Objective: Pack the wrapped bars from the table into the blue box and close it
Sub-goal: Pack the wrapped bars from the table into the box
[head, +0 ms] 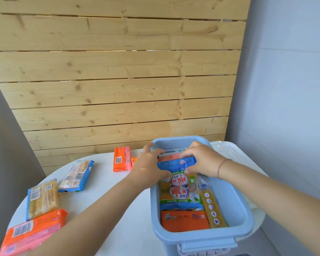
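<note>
An open blue box stands on the round white table, with several wrapped bars lying inside. Over the far half of the box, my left hand and my right hand together hold a blue-wrapped bar by its two ends. Left of the box, bars lie on the table: an orange one at the back, a blue-edged one, a yellow one with blue edges and an orange one at the near left.
The box's white lid lies under or behind the box at the right. A blue latch sticks out at the box's near end. A wooden plank wall rises behind the table; a pale wall stands at the right.
</note>
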